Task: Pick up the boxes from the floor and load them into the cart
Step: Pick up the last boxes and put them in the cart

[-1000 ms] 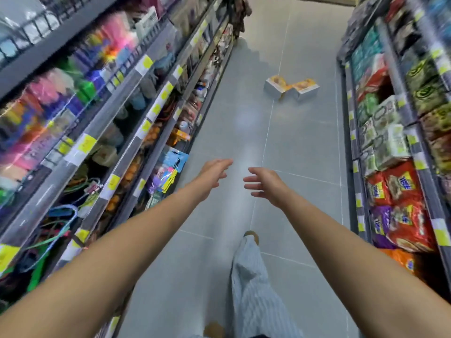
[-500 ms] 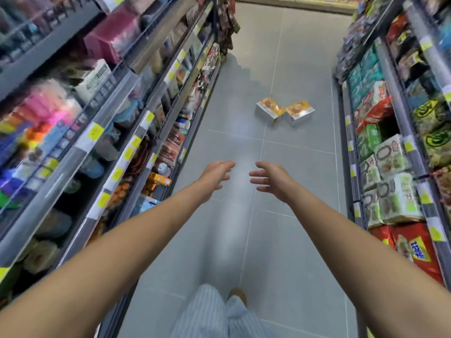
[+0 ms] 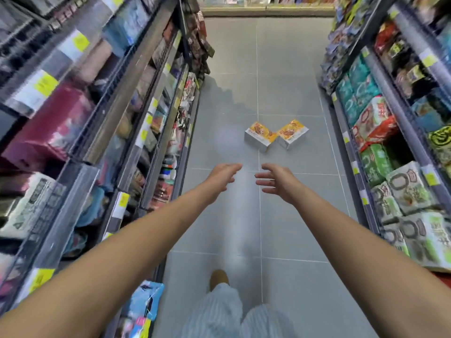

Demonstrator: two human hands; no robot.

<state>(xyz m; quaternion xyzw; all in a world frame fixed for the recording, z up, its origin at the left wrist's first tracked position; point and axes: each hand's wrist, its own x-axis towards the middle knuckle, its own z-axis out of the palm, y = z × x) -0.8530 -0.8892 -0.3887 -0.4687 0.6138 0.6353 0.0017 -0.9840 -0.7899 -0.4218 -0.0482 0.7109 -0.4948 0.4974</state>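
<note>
A narrow shop aisle runs straight ahead, floored in grey tiles [image 3: 280, 69] with thin pale joints and a soft glare patch near the middle. On the left stand shelves [image 3: 136, 98] of mixed goods, smeared by blur so that most items cannot be told apart, though a dark red bundle [image 3: 51, 128] and a blue packet [image 3: 144, 303] low down show. Yellow price tags [image 3: 45, 82] line the shelf edges. The right shelves [image 3: 380, 76] carry packed goods in teal, red, green and white wrappers, with a stack of green-and-white packs [image 3: 412, 191] near the lower levels. Another shelf [image 3: 268, 9] crosses the far end of the aisle.

The left box [image 3: 260, 136] and the right box [image 3: 291, 134] lie on the floor mid-aisle, ahead of the hands and well apart from them. Each has silvery sides and an orange-yellow top, and they meet at a corner, forming a V. The print on top is probably a food picture, but it is too small to tell.

Both bare arms reach forward. The left hand [image 3: 223, 176] and the right hand [image 3: 278, 181] hover above the floor, near each other, fingers spread loosely and holding nothing.

Below, striped trousers [image 3: 219, 311] and a tan shoe [image 3: 219, 279] stand on the tiles.
</note>
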